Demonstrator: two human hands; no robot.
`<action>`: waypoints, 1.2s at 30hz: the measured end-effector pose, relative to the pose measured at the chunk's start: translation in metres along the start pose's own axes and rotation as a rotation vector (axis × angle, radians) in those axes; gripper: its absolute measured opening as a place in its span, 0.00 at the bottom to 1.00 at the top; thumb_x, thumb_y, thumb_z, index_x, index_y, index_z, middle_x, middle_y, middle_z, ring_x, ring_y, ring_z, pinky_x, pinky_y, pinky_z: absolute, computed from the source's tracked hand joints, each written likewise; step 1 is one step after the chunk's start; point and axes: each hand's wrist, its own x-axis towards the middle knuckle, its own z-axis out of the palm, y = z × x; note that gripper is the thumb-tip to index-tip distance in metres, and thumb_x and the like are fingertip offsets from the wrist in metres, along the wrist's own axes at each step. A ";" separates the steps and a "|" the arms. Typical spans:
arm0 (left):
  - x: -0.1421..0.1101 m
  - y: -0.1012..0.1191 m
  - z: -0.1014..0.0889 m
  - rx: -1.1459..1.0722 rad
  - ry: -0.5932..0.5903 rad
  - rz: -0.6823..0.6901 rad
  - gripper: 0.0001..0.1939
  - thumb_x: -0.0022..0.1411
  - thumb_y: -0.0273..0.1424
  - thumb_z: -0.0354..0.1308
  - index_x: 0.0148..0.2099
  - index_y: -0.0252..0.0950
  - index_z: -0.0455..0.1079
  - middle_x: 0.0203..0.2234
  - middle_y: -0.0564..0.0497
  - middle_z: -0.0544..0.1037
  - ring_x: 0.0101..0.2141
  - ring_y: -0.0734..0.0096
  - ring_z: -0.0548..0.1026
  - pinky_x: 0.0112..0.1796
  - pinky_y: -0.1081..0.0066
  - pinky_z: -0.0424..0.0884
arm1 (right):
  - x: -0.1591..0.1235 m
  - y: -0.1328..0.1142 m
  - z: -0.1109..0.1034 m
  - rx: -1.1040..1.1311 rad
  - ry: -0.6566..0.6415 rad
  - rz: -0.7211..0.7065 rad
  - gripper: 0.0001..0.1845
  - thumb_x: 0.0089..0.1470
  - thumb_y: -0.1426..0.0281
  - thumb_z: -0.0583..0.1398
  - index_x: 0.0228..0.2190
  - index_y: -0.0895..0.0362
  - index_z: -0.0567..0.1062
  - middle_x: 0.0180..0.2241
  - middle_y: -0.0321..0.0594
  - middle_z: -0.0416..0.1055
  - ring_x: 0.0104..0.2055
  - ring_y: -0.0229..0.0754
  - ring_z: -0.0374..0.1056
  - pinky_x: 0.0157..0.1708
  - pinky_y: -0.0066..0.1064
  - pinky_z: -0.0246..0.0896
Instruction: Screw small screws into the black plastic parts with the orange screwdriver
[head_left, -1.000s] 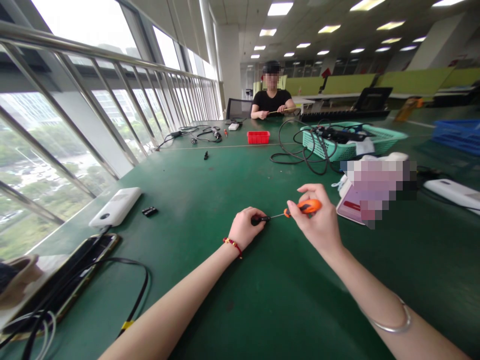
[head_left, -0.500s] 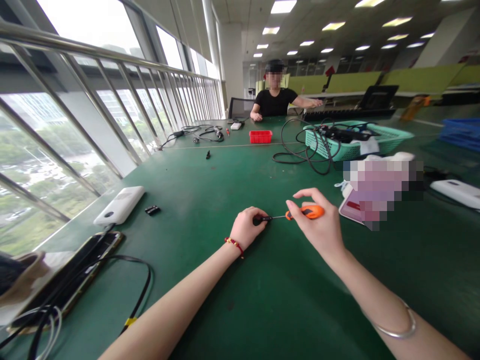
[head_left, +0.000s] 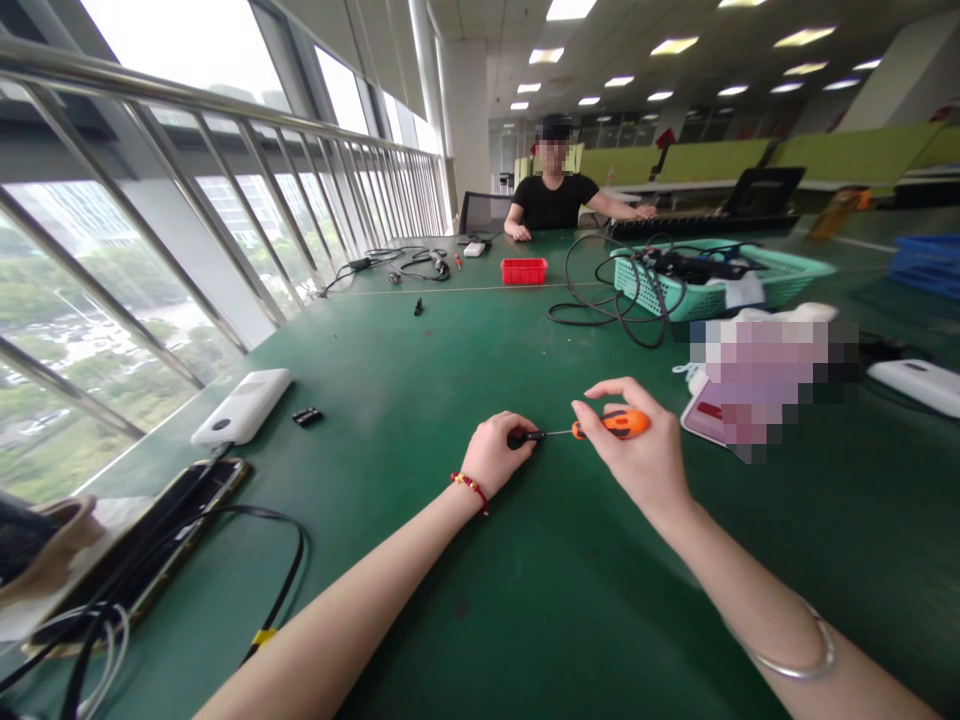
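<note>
My left hand [head_left: 498, 450] rests low over the green table [head_left: 457, 590], its fingers closed round a small black part [head_left: 534, 436]. Only one end of that part shows; its kind is hidden by the fingers. My right hand [head_left: 643, 455] grips a screwdriver [head_left: 628, 424] with an orange and black handle, index finger raised off it. The thin metal shaft points left, and its tip meets the black part at my left fingertips. To the left lies another small black piece [head_left: 307, 417], apart from both hands.
At left are a white power bank [head_left: 244, 405], a phone [head_left: 142, 560] and cables. Farther back stand a red bin [head_left: 524, 271] and a teal basket [head_left: 780, 275] with cables trailing out. A pink-and-white blurred object [head_left: 750, 380] lies right. Across the table sits a person [head_left: 553, 205].
My hands, the screwdriver and the black part keep nearly the same pose. The view has shifted very slightly. The person opposite has lowered an outstretched hand a little.
</note>
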 end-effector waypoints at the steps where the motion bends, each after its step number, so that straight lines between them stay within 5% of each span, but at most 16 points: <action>1: 0.000 0.000 0.000 0.000 0.000 0.000 0.07 0.51 0.23 0.58 0.34 0.35 0.74 0.28 0.52 0.76 0.31 0.72 0.73 0.34 0.73 0.70 | 0.000 0.000 0.000 0.009 0.008 -0.009 0.11 0.48 0.61 0.59 0.31 0.54 0.69 0.18 0.30 0.63 0.20 0.36 0.62 0.24 0.27 0.57; 7: 0.000 -0.001 0.000 -0.021 -0.002 0.000 0.07 0.51 0.23 0.58 0.34 0.36 0.74 0.28 0.52 0.76 0.31 0.72 0.73 0.34 0.73 0.70 | 0.001 0.002 0.001 0.022 0.077 -0.129 0.21 0.43 0.65 0.61 0.42 0.54 0.65 0.28 0.34 0.68 0.26 0.38 0.65 0.29 0.29 0.61; 11: 0.000 -0.001 0.000 -0.015 -0.001 0.003 0.07 0.51 0.23 0.58 0.34 0.36 0.74 0.28 0.53 0.76 0.31 0.73 0.73 0.33 0.74 0.70 | 0.000 0.002 0.000 -0.009 0.028 -0.059 0.17 0.47 0.59 0.60 0.37 0.54 0.67 0.20 0.31 0.64 0.23 0.38 0.64 0.26 0.28 0.59; 15: 0.000 -0.001 0.000 -0.006 -0.001 0.004 0.07 0.51 0.23 0.58 0.34 0.36 0.73 0.28 0.53 0.75 0.30 0.73 0.73 0.33 0.74 0.70 | -0.001 -0.001 -0.001 0.027 -0.001 -0.053 0.11 0.48 0.62 0.59 0.34 0.54 0.69 0.18 0.30 0.63 0.20 0.36 0.62 0.23 0.27 0.57; 21: 0.000 -0.001 0.000 -0.017 -0.002 0.005 0.07 0.51 0.23 0.58 0.34 0.36 0.73 0.28 0.52 0.76 0.31 0.73 0.73 0.33 0.74 0.70 | 0.000 0.000 -0.001 0.022 0.054 -0.115 0.23 0.44 0.64 0.61 0.43 0.54 0.64 0.28 0.33 0.66 0.22 0.35 0.61 0.24 0.27 0.58; 28: 0.000 -0.001 0.001 -0.010 0.000 0.001 0.07 0.51 0.23 0.58 0.34 0.35 0.73 0.28 0.52 0.75 0.30 0.73 0.73 0.33 0.74 0.70 | -0.002 -0.001 0.000 -0.011 0.006 -0.109 0.11 0.50 0.61 0.58 0.33 0.55 0.69 0.17 0.30 0.62 0.18 0.35 0.59 0.23 0.26 0.56; 33: 0.000 -0.003 0.001 -0.023 -0.008 -0.001 0.07 0.51 0.23 0.58 0.34 0.35 0.73 0.29 0.52 0.76 0.31 0.72 0.73 0.34 0.73 0.70 | -0.004 0.001 0.004 -0.060 0.129 -0.225 0.22 0.45 0.65 0.61 0.43 0.56 0.66 0.30 0.36 0.69 0.24 0.36 0.64 0.26 0.27 0.59; 36: 0.000 -0.004 0.002 -0.021 -0.007 0.003 0.07 0.51 0.23 0.58 0.34 0.35 0.73 0.28 0.52 0.76 0.31 0.72 0.73 0.34 0.73 0.70 | -0.006 0.002 0.007 -0.115 0.095 -0.215 0.21 0.47 0.60 0.60 0.42 0.56 0.66 0.23 0.32 0.66 0.23 0.37 0.64 0.23 0.27 0.56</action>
